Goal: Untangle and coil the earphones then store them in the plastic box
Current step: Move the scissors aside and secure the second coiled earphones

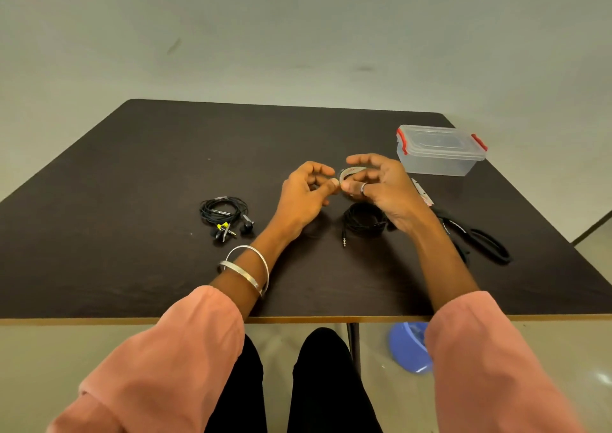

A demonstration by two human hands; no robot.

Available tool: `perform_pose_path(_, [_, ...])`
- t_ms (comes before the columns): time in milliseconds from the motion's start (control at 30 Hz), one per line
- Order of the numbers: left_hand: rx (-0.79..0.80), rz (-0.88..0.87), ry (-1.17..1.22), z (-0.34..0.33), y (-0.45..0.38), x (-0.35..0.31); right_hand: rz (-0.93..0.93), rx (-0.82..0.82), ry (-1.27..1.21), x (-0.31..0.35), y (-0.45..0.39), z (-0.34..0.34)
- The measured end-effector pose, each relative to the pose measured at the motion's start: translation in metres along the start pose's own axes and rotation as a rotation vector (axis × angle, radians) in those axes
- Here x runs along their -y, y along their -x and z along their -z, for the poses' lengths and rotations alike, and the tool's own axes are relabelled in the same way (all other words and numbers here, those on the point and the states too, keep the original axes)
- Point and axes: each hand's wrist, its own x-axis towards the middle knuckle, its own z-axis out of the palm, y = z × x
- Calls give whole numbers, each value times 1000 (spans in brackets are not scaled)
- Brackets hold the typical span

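Observation:
A loosely coiled black pair of earphones (225, 215) with a yellow tie lies on the dark table, left of my hands. A second black coil (362, 224) with its jack pointing toward me lies under my right hand. My right hand (381, 190) holds a roll of clear tape (352, 172) above the table. My left hand (306, 194) pinches at the tape's edge with thumb and forefinger. The clear plastic box (440, 151) with red clips stands lidded at the back right.
Black-handled scissors (477, 237) lie at the right of the dark table (132, 200). A small card or packet (422, 194) peeks out behind my right wrist. A blue object (409, 346) sits on the floor under the table's near edge.

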Motion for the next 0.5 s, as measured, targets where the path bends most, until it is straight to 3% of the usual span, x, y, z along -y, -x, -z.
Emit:
perform_pose_path(233, [90, -15, -48, -4, -7, 4, 90, -25, -47, -14, -2, 14])
perform_pose_path(367, [160, -60, -160, -8, -7, 6, 201, -80, 79, -16, 0, 16])
perform_pose_path(500, [109, -61, -278, -10, -3, 2, 296, -239, 136, -24, -1, 19])
